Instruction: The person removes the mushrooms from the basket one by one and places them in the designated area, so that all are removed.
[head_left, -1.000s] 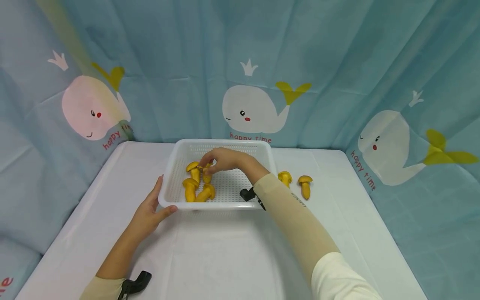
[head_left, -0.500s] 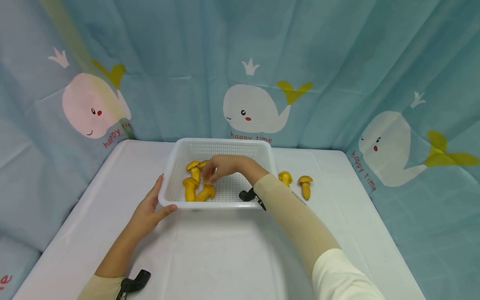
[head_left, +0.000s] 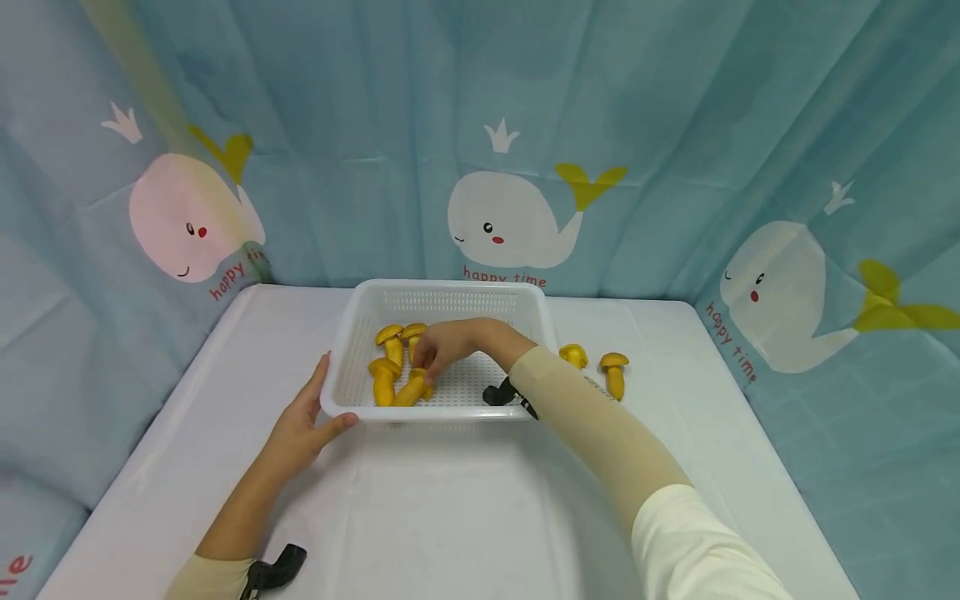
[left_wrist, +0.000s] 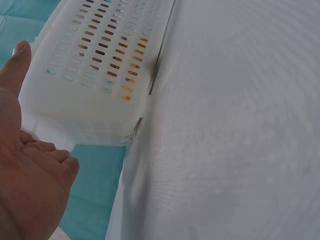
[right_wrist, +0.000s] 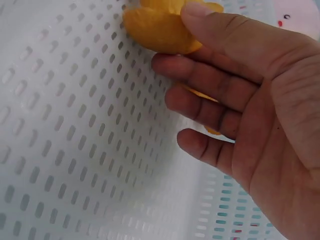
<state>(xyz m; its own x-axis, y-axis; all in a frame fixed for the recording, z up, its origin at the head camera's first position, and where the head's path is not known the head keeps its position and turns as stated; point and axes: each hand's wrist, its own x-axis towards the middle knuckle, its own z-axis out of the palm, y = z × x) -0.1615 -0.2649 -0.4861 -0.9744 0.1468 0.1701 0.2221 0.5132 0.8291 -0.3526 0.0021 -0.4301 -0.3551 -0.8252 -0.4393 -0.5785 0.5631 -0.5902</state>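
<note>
In the head view my left hand (head_left: 298,427) holds the near left corner of a white plastic basket (head_left: 442,413), thumb at the front rim and fingers along the left side. The left wrist view shows its fingers bent beside the basket wall (left_wrist: 75,107). Inside the basket, my right hand (head_left: 450,343) pinches a yellow toy mushroom (head_left: 409,390) lying nearest the front. The right wrist view shows the thumb on the mushroom's cap (right_wrist: 157,32), the other fingers loosely bent. Three more mushrooms lie close by: one to the left (head_left: 383,383), two behind (head_left: 389,340).
Two more mushrooms, one (head_left: 573,355) partly behind the right sleeve and another (head_left: 614,375), lie on the white table (head_left: 450,500) right of the basket. Blue curtains (head_left: 375,167) with whale prints enclose the back and sides.
My right hand has let go of a mushroom at the back of the group and moved toward the front one, which it now pinches. My left hand stays on the basket corner.
</note>
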